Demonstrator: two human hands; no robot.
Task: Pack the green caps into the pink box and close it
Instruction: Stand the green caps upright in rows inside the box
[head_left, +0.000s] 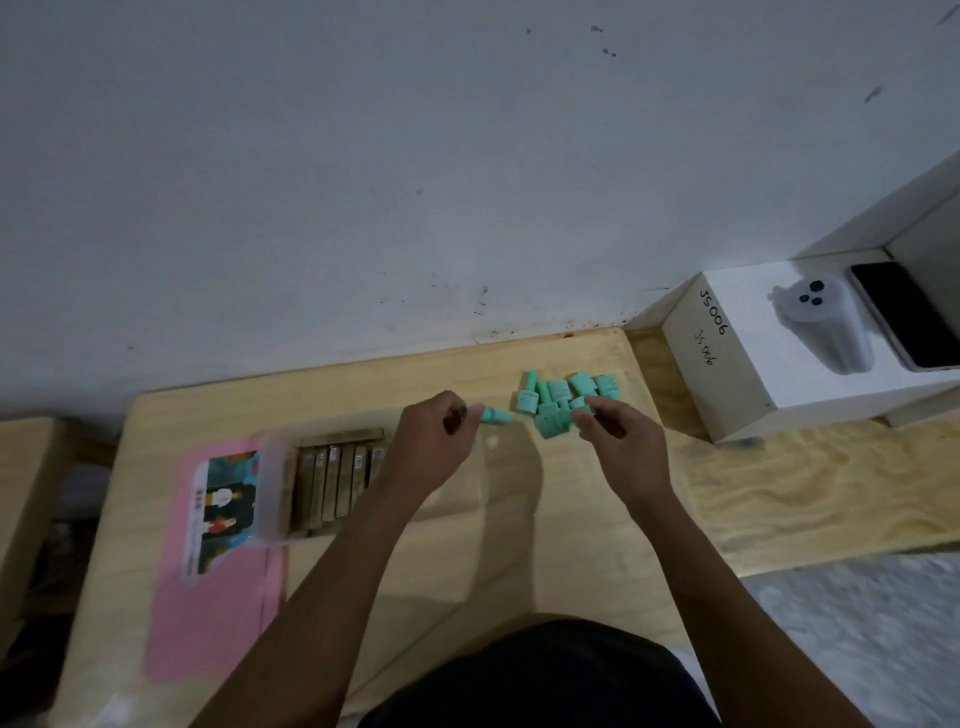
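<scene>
My left hand (431, 447) holds one green cap (493, 414) — right hand (615, 441) pinches the pile (563, 402). Next — drop into the pink box (332, 480).

Just one camera here, strapped on the person's head, so there's no second view to overlap with. It looks forward and steeply down, wide-angle, so edges bend a bit. The wooden worktop (467, 545) fills the lower half and the grey wall (363, 156) takes the whole top, toward 12 o'clock. The whole picture sits tilted, with the worktop's far edge climbing toward 2 o'clock. It's close in: both forearms run up from 6 o'clock, and the hands sit about mid-frame, left hand (428, 449) at 11 o'clock of the right hand (621, 444). A white box (727, 374) sits at 3 o'clock, near the frame edge.
</scene>
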